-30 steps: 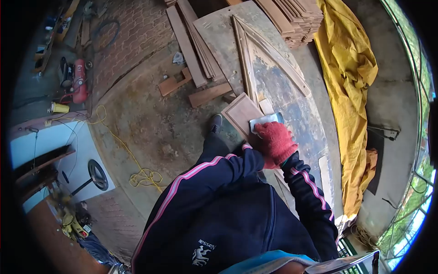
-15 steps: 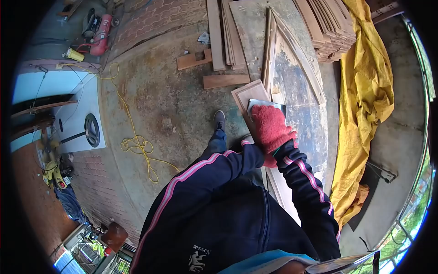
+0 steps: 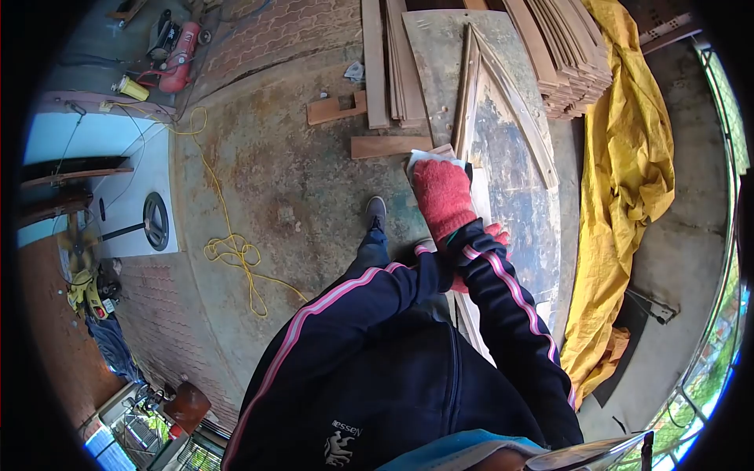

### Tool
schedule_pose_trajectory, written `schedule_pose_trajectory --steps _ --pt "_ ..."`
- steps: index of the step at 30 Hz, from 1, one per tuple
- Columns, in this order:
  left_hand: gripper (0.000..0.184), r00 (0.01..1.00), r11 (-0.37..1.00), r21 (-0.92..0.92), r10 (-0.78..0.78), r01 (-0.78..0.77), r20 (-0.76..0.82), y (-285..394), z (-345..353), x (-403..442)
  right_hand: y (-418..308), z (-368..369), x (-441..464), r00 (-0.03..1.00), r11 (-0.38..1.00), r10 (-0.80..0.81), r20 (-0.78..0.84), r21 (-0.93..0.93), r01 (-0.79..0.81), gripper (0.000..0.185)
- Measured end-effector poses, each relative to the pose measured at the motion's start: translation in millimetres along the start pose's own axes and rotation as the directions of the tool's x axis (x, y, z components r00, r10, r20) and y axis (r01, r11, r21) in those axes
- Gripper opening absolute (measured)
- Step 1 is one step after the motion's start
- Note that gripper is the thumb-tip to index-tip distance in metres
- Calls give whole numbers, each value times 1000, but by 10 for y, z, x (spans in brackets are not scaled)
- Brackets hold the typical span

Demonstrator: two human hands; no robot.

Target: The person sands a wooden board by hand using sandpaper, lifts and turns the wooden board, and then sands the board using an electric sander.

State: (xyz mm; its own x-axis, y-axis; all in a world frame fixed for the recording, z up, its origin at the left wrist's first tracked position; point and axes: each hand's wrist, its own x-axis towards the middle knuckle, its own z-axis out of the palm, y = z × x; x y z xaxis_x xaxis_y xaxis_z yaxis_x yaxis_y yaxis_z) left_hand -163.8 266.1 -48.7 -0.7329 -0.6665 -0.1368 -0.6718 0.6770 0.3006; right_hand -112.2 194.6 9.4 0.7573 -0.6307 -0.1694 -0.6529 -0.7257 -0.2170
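Observation:
My right hand (image 3: 442,196), in a red knitted glove, presses a folded sheet (image 3: 430,157), pale with a dark edge and looking like sandpaper, onto a long wooden board (image 3: 473,320). The glove and sleeve cover much of that board. My left hand (image 3: 498,234), also in a red glove, is mostly hidden under my right forearm; its fingers curl over the board's right side. The board lies along the left part of a worn work table (image 3: 518,228).
A pointed wooden frame (image 3: 514,106) lies on the table's far part. Stacked planks (image 3: 569,55) stand beyond at right, beside a yellow tarp (image 3: 624,180). Loose wood pieces (image 3: 389,147) lie on the floor at far left of the table. A yellow cord (image 3: 236,250) trails across the floor.
My right hand has slid with the sheet up and left along the board, toward its far end. The left hand stays low by the board, its fingers now showing beside my right sleeve.

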Motion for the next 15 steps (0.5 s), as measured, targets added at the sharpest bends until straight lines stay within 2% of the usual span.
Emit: schedule_pose_trajectory --steps 3,4,6,10,12,13,15 --pt "59 1000 1000 4 1 -1 6 -3 2 -12 -65 -17 139 989 999 -31 -146 -45 25 14" --pt "59 1000 1000 7 12 -12 6 2 3 -15 -17 36 16 989 999 -24 -148 -44 18 14" --pt "59 1000 1000 9 12 -12 -2 -44 -8 -17 33 -19 -303 996 997 -79 -39 2 79 14" --pt "60 1000 1000 -9 -6 6 -11 -60 -6 -34 36 25 -434 998 998 -59 39 38 58 13" --pt "60 1000 1000 -5 -2 2 -9 0 5 -52 -35 76 -118 997 997 -51 -60 62 55 14" --pt "60 1000 1000 -3 -6 6 -9 16 11 -54 -70 83 -30 977 988 -55 -208 129 83 17" --pt "60 1000 1000 6 -5 5 -5 22 7 -60 -71 55 -34 981 991 -56 -183 110 77 17"
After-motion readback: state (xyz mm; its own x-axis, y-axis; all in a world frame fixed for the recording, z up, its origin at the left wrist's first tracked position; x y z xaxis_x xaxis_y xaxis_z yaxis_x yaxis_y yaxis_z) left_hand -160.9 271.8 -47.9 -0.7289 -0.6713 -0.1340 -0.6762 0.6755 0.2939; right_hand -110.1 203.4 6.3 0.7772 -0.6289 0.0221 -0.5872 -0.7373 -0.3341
